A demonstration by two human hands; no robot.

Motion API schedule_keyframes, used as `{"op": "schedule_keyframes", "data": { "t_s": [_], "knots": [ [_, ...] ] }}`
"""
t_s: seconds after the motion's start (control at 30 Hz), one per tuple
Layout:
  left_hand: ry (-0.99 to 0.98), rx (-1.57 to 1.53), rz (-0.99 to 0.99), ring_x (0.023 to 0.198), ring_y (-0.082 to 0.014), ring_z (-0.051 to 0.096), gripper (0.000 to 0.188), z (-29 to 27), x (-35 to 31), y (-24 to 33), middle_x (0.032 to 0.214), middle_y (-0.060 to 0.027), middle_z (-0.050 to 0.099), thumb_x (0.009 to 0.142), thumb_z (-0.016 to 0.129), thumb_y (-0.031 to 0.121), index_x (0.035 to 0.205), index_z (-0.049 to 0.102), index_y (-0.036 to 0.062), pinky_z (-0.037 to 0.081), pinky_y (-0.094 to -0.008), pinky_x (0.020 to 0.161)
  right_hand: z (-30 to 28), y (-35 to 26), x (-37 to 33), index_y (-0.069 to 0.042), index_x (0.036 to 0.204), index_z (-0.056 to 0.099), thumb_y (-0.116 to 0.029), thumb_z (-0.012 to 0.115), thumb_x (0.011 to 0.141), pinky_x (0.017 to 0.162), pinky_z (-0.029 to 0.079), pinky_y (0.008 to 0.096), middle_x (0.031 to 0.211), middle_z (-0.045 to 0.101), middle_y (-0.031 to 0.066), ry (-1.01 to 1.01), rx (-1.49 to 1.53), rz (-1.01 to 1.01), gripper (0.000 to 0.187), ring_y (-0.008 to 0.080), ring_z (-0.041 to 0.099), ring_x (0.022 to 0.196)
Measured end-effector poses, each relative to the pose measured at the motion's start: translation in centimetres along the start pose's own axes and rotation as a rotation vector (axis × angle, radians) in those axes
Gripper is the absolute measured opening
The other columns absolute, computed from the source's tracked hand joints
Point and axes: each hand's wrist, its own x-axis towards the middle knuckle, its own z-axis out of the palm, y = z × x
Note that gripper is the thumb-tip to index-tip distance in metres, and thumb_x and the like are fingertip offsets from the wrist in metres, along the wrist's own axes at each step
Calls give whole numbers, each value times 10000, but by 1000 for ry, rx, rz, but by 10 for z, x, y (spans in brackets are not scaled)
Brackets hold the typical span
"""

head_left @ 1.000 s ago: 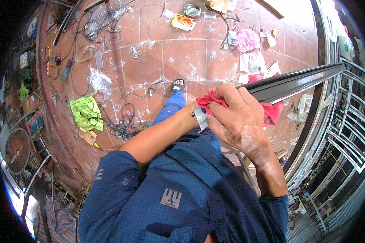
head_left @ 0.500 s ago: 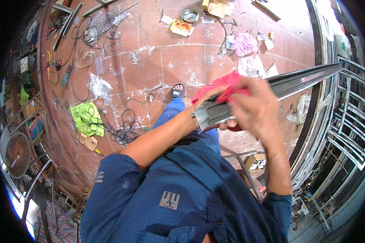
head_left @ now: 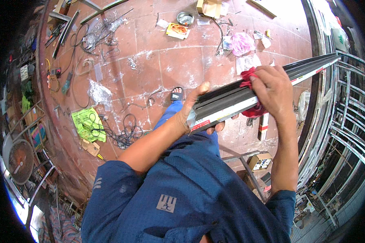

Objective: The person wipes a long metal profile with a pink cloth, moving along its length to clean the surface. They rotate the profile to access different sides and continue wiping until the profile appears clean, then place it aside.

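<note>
A long black metal profile (head_left: 227,98) with grooves slants from my waist toward the far right. A white strip with red print runs along its near side. My left hand (head_left: 194,106) grips the near end, thumb along the far edge and fingertips showing underneath. Farther along, my right hand (head_left: 271,87) presses a bunched red cloth (head_left: 249,77) around the profile. Some of the cloth hangs out below the profile under the right hand. The profile's far end meets the metal frames at the right.
Welded metal frames (head_left: 351,109) stand along the right side. On the tiled floor lie a lime-green cloth (head_left: 88,124), tangled black cable (head_left: 129,131), a pink plastic bag (head_left: 242,43) and a round tin (head_left: 185,18). A fan (head_left: 20,162) stands at the left.
The profile has turned in my grip, bringing its white-and-red strip into sight. The red cloth, formerly spread out beyond the profile, is now bunched under my right hand, which has moved slightly farther along.
</note>
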Motion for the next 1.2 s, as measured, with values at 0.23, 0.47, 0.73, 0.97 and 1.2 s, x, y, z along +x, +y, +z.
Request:
{"op": "schedule_keyframes", "data": {
  "t_s": [0.23, 0.47, 0.73, 0.97, 1.2],
  "knots": [
    [243, 83, 64, 676, -404, 731, 959, -8, -10, -5, 1226, -415, 603, 979, 535, 732, 1582, 423, -6, 640, -444, 436, 6, 53, -9, -27, 948, 746, -222, 697, 959, 843, 490, 471, 984, 734, 147, 54, 34, 104, 201, 372, 636, 900],
    [482, 270, 78, 840, -409, 787, 1100, -27, -28, 0, 1228, -314, 716, 911, 482, 892, 1508, 525, -30, 684, -474, 566, 10, 76, -8, -20, 992, 766, -281, 681, 983, 937, 435, 470, 1020, 756, 131, 21, -62, 114, 274, 355, 661, 974],
    [579, 1161, 39, 915, -218, 737, 841, -5, -66, 5, 1114, -125, 718, 826, 869, 537, 1371, 594, -42, 616, -365, 709, 25, 107, -10, -13, 1022, 768, -284, 658, 1012, 977, 452, 464, 1012, 764, 162, -126, -69, 159, 293, 366, 697, 985],
    [851, 1225, 145, 947, -139, 632, 652, -12, -53, -2, 1044, -54, 692, 746, 913, 248, 1285, 650, -10, 502, -281, 814, 61, 13, 1, -88, 908, 789, -347, 681, 980, 912, 527, 487, 914, 772, 107, -213, 234, -134, 289, 313, 741, 878],
    [996, 1301, 89, 1012, -170, 673, 664, 10, -53, -4, 1128, -70, 725, 708, 901, 197, 1292, 666, -14, 530, -333, 931, 82, -42, 10, -161, 909, 762, -345, 640, 947, 866, 500, 468, 916, 738, 45, -462, 170, -292, 224, 259, 731, 906]
  ]
}}
